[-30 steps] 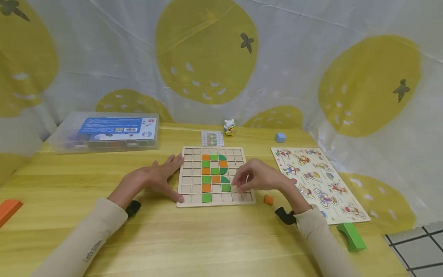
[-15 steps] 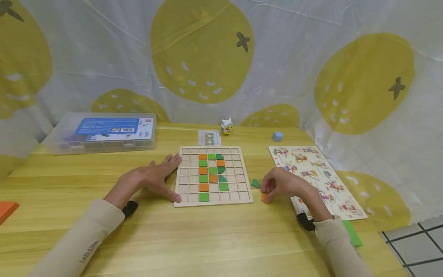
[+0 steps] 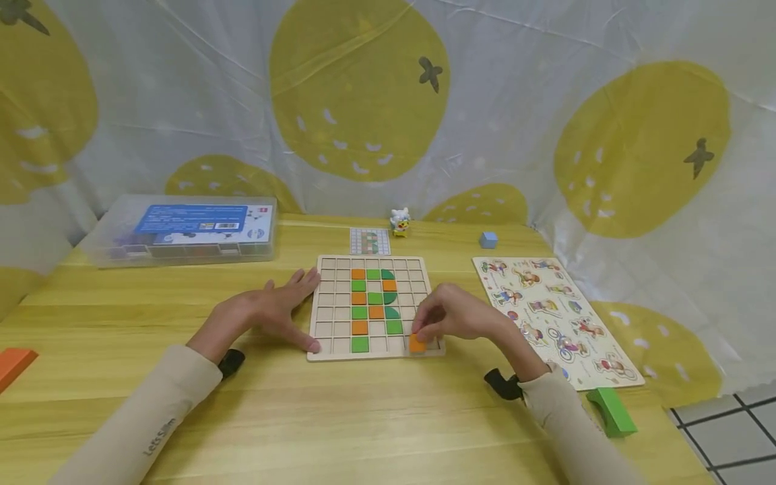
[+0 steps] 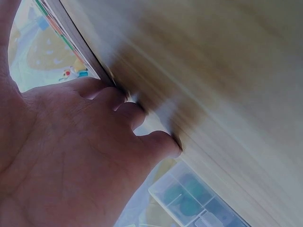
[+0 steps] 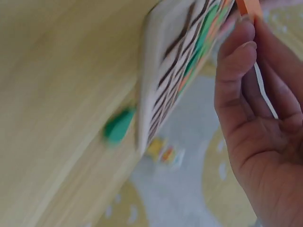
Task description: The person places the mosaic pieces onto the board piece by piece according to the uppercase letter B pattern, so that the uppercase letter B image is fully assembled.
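Observation:
My right hand (image 3: 457,313) pinches an orange square tile (image 3: 417,343) between thumb and fingertips, over the lower right squares of a wooden grid board (image 3: 327,313). In the right wrist view the tile (image 5: 249,7) shows at the top edge. My left hand (image 3: 275,310) rests along the board's left side, fingers spread, thumb at the near corner and fingertips at the upper edge. Orange and green squares and dark green rounded pieces (image 3: 389,297) fill some of the board's squares. A green quarter-round tile (image 5: 118,125) lies on the table beside the board, hidden behind my right hand in the head view.
Behind the board lie a small pattern card (image 3: 370,241) and a toy figure (image 3: 400,222). A clear plastic case (image 3: 182,232) stands back left. At right are a picture puzzle board (image 3: 552,316), a blue block (image 3: 488,240) and a green block (image 3: 612,412). An orange block (image 3: 15,367) lies far left.
My right hand went from the board to the table on the right, took hold of the orange tile there and came back over the board with it. The left hand stays at the board's edge.

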A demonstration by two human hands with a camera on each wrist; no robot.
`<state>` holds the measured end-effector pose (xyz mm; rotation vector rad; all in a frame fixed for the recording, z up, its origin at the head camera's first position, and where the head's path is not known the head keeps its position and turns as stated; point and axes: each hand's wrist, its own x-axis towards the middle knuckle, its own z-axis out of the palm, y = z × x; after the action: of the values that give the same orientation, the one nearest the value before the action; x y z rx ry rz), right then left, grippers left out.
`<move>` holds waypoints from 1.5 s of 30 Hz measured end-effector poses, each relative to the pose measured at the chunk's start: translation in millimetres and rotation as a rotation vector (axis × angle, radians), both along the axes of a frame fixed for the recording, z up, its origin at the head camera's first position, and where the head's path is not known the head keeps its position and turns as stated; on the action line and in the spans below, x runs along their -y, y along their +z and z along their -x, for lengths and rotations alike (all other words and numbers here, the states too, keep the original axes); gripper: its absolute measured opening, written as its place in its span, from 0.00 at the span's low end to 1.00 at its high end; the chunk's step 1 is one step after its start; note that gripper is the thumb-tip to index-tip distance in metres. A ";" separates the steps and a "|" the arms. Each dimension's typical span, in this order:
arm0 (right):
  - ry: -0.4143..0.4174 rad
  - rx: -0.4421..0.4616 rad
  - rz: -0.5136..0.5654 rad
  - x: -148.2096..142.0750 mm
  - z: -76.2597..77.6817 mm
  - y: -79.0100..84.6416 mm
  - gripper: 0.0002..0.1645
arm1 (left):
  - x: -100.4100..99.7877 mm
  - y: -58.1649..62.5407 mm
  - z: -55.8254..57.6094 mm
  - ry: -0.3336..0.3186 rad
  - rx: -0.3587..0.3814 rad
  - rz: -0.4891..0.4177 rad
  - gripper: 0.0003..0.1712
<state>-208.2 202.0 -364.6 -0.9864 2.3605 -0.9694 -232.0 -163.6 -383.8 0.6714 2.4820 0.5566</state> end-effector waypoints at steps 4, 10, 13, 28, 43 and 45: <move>0.028 -0.011 0.041 34.8 2.7 -5.9 0.03 | -2.7 -1.3 0.8 -0.006 -0.005 0.006 0.81; -0.039 -0.041 -0.007 56.5 0.9 -14.6 0.02 | -6.7 -1.1 -0.7 -0.020 0.001 -0.006 0.81; -0.064 -0.054 -0.014 58.4 -0.8 -17.4 0.03 | -7.6 0.0 -1.3 -0.015 0.001 -0.006 0.81; -0.061 -0.162 -0.007 0.2 17.6 -4.2 0.06 | -1.1 1.8 -3.1 0.000 -0.002 -0.001 0.82; -0.211 -0.008 -0.148 -54.8 29.8 -16.7 0.11 | 1.5 -0.4 -0.8 0.008 0.001 0.003 0.82; -0.223 -0.015 -0.157 -55.4 29.7 -16.7 0.11 | 0.6 -0.4 -0.5 0.008 -0.001 0.005 0.82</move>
<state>-237.8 257.4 -381.3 -0.6856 2.5548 -0.8399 -231.5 -164.2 -384.2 0.6601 2.4873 0.5531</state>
